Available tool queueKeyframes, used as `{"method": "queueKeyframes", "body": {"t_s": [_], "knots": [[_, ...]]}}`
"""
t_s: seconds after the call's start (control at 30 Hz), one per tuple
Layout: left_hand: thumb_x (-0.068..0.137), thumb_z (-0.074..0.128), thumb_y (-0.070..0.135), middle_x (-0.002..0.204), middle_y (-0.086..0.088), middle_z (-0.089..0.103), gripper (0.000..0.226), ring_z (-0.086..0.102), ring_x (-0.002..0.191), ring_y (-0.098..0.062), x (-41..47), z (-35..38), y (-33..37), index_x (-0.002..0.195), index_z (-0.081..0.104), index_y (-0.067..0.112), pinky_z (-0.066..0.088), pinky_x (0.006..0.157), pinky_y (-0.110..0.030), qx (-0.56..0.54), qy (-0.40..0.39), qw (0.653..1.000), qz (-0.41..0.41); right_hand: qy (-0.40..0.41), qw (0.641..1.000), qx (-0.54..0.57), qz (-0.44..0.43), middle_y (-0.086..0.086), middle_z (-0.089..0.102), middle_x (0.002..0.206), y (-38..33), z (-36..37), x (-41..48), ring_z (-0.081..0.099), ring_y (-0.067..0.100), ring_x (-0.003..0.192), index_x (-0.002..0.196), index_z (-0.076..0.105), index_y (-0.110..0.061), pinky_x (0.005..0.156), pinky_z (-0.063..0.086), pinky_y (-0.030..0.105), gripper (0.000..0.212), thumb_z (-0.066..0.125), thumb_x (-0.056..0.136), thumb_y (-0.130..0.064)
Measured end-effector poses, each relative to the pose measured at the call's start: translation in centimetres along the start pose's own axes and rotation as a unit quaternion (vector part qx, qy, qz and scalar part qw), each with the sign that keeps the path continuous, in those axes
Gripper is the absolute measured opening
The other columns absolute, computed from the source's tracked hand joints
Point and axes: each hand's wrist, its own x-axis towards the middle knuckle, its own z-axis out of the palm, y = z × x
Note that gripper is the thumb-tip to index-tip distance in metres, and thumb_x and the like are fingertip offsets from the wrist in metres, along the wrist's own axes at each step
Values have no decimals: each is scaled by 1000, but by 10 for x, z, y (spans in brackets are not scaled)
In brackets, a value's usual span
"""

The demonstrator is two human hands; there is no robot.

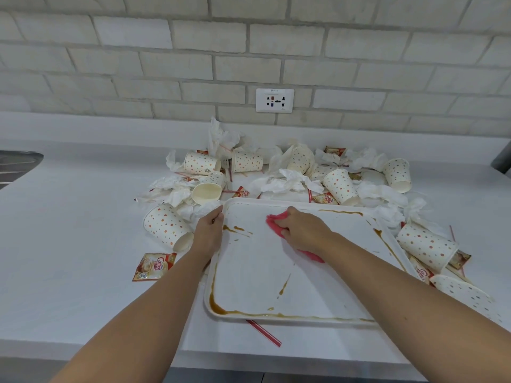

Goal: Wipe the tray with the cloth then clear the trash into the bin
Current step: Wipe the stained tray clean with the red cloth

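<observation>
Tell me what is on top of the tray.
A pink cloth held down by the right hand, plus brown spill streaks along the edges of the tray. The left hand grips its far left rim. Whatever lies beneath the cloth and right forearm is hidden.

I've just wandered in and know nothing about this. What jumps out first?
The bright pink cloth, held by the right hand on the far part of a white tray, stands out most. Brown streaks line the tray's near and left edges, and the left hand grips its far left corner. Behind the tray sprawls a heap of dotted paper cups and crumpled napkins.
</observation>
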Motion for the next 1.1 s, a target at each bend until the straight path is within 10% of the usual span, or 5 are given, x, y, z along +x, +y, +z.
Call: {"method": "queueKeyframes", "body": {"t_s": [0.37,0.57,0.73,1.1], "knots": [[99,34,3,105,12,57,37,49,105,-10,2,1,-4,131,52,4,40,75,-10,-40,0,999,3,5,991,11,-135,1,40,130,-59,4,-6,53,24,108,135,51,-29,80,41,32,37,36,101,-32],[99,34,7,130,-1,56,38,48,116,-11,6,0,-8,133,51,10,36,98,-23,-35,-10,999,-3,14,999,9,-49,1,46,125,-33,-4,19,55,23,108,138,45,-37,83,44,32,40,36,100,-31],[98,34,7,116,2,61,38,55,109,-14,8,-2,-11,129,55,12,43,84,-17,-46,-22,999,-6,37,998,-3,-53,5,45,125,-58,5,41,56,28,107,132,54,-25,88,48,39,37,40,99,-21],[97,32,11,133,-3,56,41,51,122,-20,10,-2,-13,133,52,13,40,107,-38,-33,-3,999,-19,-9,977,-58,-205,-1,41,128,-71,7,-14,53,23,103,138,46,-35,67,36,29,39,35,102,-30]]}}
